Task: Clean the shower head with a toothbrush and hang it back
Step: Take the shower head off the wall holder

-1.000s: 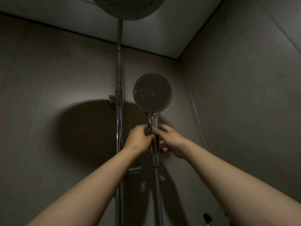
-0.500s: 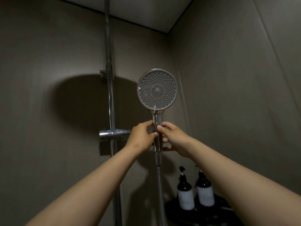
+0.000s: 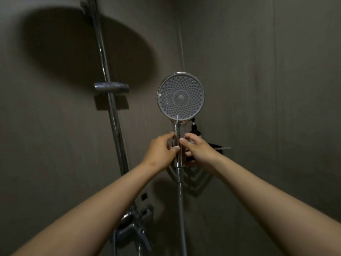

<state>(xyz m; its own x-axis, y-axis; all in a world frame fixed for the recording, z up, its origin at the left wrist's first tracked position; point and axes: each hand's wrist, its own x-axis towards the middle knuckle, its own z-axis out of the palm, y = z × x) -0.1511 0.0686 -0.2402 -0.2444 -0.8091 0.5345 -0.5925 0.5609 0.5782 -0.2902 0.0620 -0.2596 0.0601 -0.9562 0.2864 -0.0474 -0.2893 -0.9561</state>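
Both hands hold the shower head [image 3: 180, 97] by its handle [image 3: 177, 130], upright, with the round nozzle face straight above the fingertips and turned toward the camera. The left hand [image 3: 160, 148] curls round the handle from the left, forefinger above and thumb below. The right hand [image 3: 198, 149] grips it from the right, its fingers [image 3: 183, 140] bent onto the chrome and nearly meeting the left thumb. Below the fingers the hose [image 3: 181, 209] hangs straight down out of the handle's end. Well left of the left hand runs the rail [image 3: 108, 71], with the holder [image 3: 111, 87] on it, above finger height. The tap [image 3: 136, 224] sits low under the left forearm. Behind the right hand a dark corner shelf [image 3: 195, 177] shows, with a dark bottle [image 3: 195, 129] just above the knuckles. A thin pale stick [image 3: 224, 148] pokes out to the right; what it is cannot be told.
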